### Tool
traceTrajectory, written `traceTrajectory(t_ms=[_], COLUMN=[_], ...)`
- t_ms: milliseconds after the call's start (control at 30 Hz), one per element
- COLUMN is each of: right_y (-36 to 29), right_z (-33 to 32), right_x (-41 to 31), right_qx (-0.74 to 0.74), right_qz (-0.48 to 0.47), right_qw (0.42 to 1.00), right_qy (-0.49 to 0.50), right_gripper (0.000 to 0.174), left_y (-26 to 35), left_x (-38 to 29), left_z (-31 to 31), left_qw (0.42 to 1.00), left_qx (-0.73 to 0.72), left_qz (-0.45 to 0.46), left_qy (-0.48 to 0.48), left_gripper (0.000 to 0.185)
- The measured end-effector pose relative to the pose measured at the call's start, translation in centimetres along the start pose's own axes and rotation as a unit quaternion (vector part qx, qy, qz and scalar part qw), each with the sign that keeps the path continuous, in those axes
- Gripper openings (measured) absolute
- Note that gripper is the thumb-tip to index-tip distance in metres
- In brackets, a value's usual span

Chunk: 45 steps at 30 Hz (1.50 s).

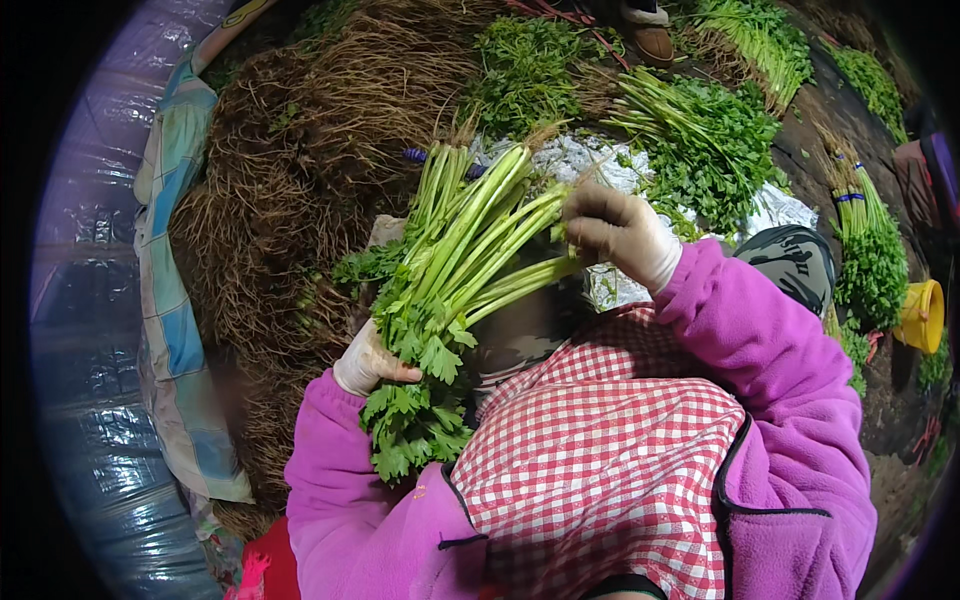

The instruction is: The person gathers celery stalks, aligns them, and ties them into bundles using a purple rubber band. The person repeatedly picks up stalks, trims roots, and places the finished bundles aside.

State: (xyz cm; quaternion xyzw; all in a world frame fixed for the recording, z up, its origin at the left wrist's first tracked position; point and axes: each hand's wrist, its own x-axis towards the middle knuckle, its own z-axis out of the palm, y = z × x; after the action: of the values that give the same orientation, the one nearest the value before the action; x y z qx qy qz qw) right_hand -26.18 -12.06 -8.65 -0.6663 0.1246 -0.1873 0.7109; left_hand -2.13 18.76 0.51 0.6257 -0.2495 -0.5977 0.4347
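Note:
My left hand, in a pale glove with a bare thumb tip, grips a bunch of leafy celery near its leaves. The bunch lies slanted over my lap, root ends up and leaves towards me. At the root end of its rightmost stalks, my right hand, in a soiled white glove, has its fingers curled around the stalk ends; exactly what lies between the fingertips is partly hidden. A purple tie shows beside and behind the bunch's upper stalks.
A big heap of brown-rooted plants fills the left, beside a checked cloth and plastic sheeting. Loose celery lies on white sheeting. Right are a tied bundle and yellow bucket. Another person's shoe stands ahead.

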Motion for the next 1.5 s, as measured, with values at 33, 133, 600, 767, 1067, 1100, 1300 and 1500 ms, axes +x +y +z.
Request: traceTrajectory(t_ms=[33, 133, 600, 767, 1067, 1100, 1300, 1500], right_y=[0.0, -0.3, 2.5, -2.6, -2.9, -3.0, -4.8, -5.2], right_z=[-1.1, -5.0, -7.2, -1.9, 0.7, -1.8, -5.4, -1.6], right_x=[-0.3, 1.8, 1.0, 0.9, 1.1, 1.7, 1.8, 0.7], right_qx=[-0.251, -0.556, -0.415, -0.313, 0.124, 0.108, -0.427, -0.381], right_qz=[-0.148, -0.051, 0.233, 0.008, 0.198, 0.234, -0.013, -0.104], right_qw=[0.955, 0.829, 0.870, 0.950, 0.972, 0.964, 0.897, 0.887], right_qy=[-0.056, 0.003, 0.127, -0.001, 0.037, 0.060, 0.115, -0.238], right_gripper=[0.009, 0.001, 0.024, 0.029, 0.021, 0.024, 0.046, 0.039], left_y=[0.0, 0.2, 6.5, 7.9, 8.4, 8.6, 10.9, 10.9], left_x=[-0.1, -0.3, -1.6, -1.6, -2.1, -2.1, -1.8, -1.3], left_z=[-0.1, -0.3, 3.8, 5.1, 5.8, 5.9, 7.8, 8.6], left_qw=[1.000, 0.999, 0.831, 0.775, 0.712, 0.709, 0.545, 0.410], left_qx=[-0.002, 0.038, 0.547, 0.623, 0.691, 0.694, 0.817, 0.881], left_qz=[0.014, 0.018, 0.089, 0.095, 0.095, 0.091, 0.173, 0.200], left_qy=[0.000, -0.012, 0.041, 0.052, 0.081, 0.086, 0.079, 0.126], left_gripper=[0.105, 0.101, 0.051, 0.046, 0.042, 0.043, 0.057, 0.054])
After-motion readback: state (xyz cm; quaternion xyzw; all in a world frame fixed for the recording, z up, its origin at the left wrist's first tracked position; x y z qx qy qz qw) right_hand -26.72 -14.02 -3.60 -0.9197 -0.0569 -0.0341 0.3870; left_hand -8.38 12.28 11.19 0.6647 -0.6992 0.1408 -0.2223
